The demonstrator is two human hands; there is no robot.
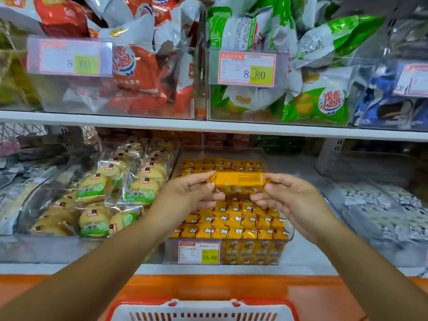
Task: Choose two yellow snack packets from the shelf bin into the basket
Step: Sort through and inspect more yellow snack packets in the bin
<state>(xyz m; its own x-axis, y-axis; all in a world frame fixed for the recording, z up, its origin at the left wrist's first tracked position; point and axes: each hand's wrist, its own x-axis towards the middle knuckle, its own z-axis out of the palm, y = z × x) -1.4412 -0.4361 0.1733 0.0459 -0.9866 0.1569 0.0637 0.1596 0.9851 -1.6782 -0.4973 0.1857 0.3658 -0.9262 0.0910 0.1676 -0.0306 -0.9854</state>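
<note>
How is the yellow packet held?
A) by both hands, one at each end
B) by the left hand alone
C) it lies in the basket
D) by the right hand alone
A: the left hand and the right hand each pinch one end of the yellow packet.

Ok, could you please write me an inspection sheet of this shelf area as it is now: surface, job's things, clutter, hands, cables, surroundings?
Surface: white lower shelf board, carrying clear plastic bins side by side.
Job's things: long yellow foil snack packet held level above the clear bin of yellow packets; red plastic basket below, its inside out of view.
Clutter: round cakes in green-labelled clear wrappers in the left bin; black-and-white packets on the right.
Hands: left hand pinches the packet's left end; right hand pinches its right end.
Cables: nothing seen.
Surroundings: upper shelf with red bags, green-and-white bags, price tag reading 8.80.
</note>
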